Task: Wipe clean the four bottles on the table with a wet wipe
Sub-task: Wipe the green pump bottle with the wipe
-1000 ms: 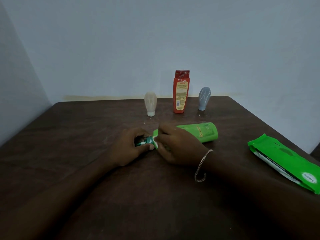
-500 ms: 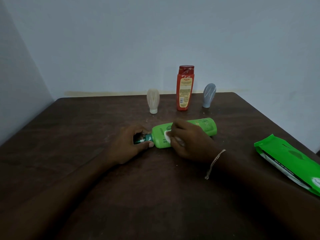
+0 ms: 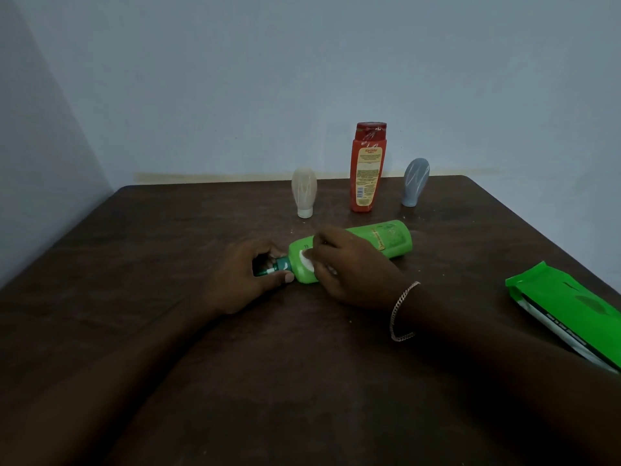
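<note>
Head view, the only one — a green bottle (image 3: pixel 386 242) lies on its side in the middle of the dark worktop (image 3: pixel 168 247). Its long way runs from left to right, and the right end is tipped a little farther back. The cap (image 3: pixel 276 265) points left and the flat bottom points right. The left hand (image 3: pixel 248 280) curls round the cap and holds it in place. The right hand (image 3: pixel 353 267) pinches a white wet wipe (image 3: pixel 306 260) and presses it on the bottle just beside the cap. Most of the bottle sticks out to the right, past the right hand — so that hand is the nearer one for rubbing along it. Three more stand at the back, well apart from the hands: a beige bottle (image 3: pixel 304 193), a red bottle (image 3: pixel 367 169) and a grey bottle (image 3: pixel 415 183). I think they wait for their turn. A green pack of wipes (image 3: pixel 568 307) lies near the right edge.
</note>
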Action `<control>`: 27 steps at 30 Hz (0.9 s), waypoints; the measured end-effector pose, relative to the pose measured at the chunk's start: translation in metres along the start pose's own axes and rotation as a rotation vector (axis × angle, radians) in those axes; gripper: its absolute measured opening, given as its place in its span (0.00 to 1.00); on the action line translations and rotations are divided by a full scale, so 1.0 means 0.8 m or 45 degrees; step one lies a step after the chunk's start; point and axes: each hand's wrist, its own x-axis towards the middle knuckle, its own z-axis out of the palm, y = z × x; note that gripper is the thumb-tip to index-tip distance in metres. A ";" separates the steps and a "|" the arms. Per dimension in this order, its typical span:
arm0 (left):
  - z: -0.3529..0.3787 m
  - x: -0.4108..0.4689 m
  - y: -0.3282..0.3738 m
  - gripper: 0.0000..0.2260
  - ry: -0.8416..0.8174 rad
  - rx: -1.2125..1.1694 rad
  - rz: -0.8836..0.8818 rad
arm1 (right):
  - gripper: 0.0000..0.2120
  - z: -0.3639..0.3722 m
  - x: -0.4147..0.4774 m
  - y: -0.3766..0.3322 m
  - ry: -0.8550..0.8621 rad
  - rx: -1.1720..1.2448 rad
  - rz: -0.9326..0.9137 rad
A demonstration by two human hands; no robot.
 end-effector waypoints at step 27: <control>-0.013 0.003 -0.013 0.15 -0.063 0.013 -0.124 | 0.06 -0.030 -0.026 0.075 0.203 -0.121 0.442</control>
